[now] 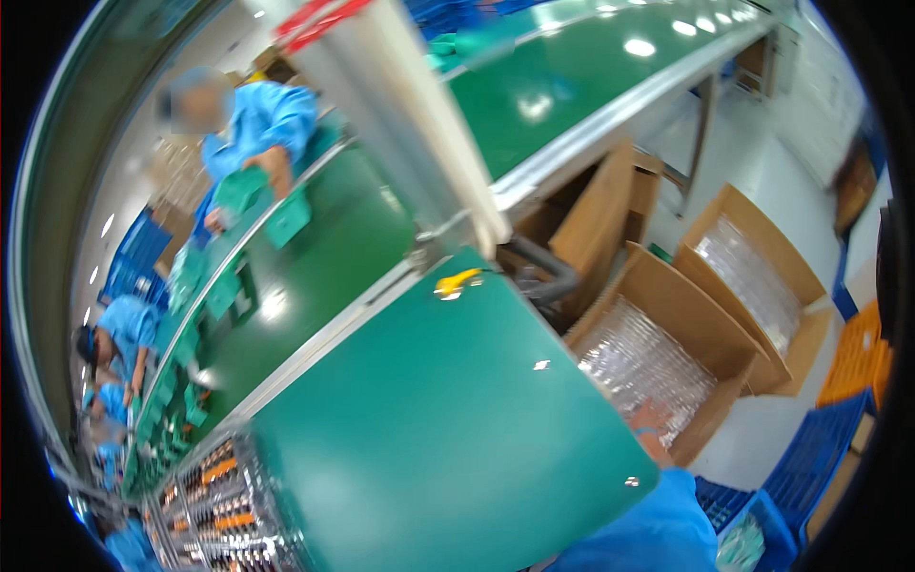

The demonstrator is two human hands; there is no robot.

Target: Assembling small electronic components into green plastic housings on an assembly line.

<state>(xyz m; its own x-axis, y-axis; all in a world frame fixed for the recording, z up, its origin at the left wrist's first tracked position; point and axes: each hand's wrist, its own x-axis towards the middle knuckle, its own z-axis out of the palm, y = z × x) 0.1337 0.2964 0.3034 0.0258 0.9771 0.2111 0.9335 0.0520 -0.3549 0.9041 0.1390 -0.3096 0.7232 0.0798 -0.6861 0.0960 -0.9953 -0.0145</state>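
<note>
My right hand, below a blue sleeve, reaches past the right edge of a green tabletop into an open cardboard box. It is at the near side of the clear plastic pieces packed in that box. Blur hides its fingers, so their grip on any piece cannot be made out. My left hand is out of view. At the lower left of the tabletop stand clear plastic trays filled with black and orange parts.
A yellow object lies near the tabletop's far corner. Beyond runs a green conveyor belt, with co-workers in blue along its far side. A white post rises ahead. Another box and blue crates stand to the right.
</note>
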